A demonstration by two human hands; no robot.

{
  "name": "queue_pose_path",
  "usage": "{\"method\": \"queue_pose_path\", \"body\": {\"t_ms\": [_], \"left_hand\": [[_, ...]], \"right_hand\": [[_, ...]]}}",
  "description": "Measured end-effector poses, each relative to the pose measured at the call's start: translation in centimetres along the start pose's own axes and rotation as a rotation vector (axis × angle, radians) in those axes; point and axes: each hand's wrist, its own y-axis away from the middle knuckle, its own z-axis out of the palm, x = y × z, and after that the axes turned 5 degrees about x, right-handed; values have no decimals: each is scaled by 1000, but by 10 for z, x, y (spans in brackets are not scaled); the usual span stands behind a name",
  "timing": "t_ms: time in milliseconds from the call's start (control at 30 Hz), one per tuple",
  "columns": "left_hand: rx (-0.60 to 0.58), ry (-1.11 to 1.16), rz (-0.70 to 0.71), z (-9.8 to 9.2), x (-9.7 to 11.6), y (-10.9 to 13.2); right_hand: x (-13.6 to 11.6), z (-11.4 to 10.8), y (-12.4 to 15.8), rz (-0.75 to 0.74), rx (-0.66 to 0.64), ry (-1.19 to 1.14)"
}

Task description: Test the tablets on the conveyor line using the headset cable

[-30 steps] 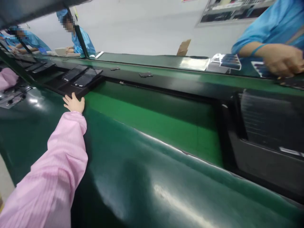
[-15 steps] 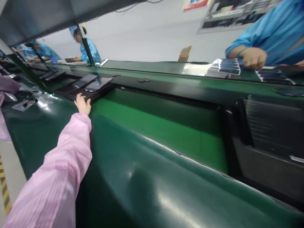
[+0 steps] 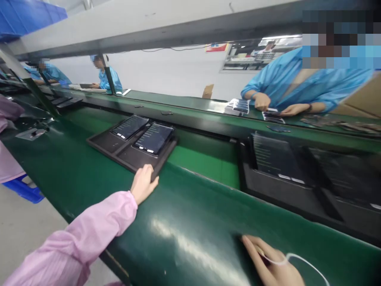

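Note:
My left hand [image 3: 145, 183], in a pink sleeve, grips the front right corner of a black tray [image 3: 119, 154]. The tray lies tilted across the near edge of the green channel, partly over the green bench top. In it are two dark tablets, a left tablet [image 3: 130, 127] and a right tablet [image 3: 155, 137], each showing lines on its screen and white labels at the near edge. At the bottom right my right hand [image 3: 275, 262] is closed around a thin white cable [image 3: 300, 257]. The cable's end is hidden by the fingers.
Another black tray [image 3: 264, 186] with tablets stands in the channel [image 3: 205, 161] at right. Across it, a blue-sleeved co-worker's hands [image 3: 293, 109] handle dark panels. A shelf [image 3: 178, 24] runs overhead; a post [image 3: 40, 97] stands at left. A plastic bag [image 3: 31, 133] lies at far left.
My left hand has pulled the tray with tablets rightward and nearer, onto the bench edge. My right hand with the cable has come into view. The camera view has shifted.

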Motion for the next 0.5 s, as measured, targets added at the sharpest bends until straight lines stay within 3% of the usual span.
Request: {"method": "queue_pose_path", "body": {"t_ms": [167, 300, 433, 500], "left_hand": [[-132, 162, -6, -29, 102, 89], [-568, 501, -119, -52, 161, 148], [-1093, 734, -112, -51, 202, 191], [-1263, 858, -80, -51, 217, 206]], "right_hand": [[-66, 3, 14, 206, 121, -418], [-97, -2, 34, 213, 240, -647], [-110, -16, 51, 58, 299, -646], [-111, -23, 58, -42, 258, -611]]}}
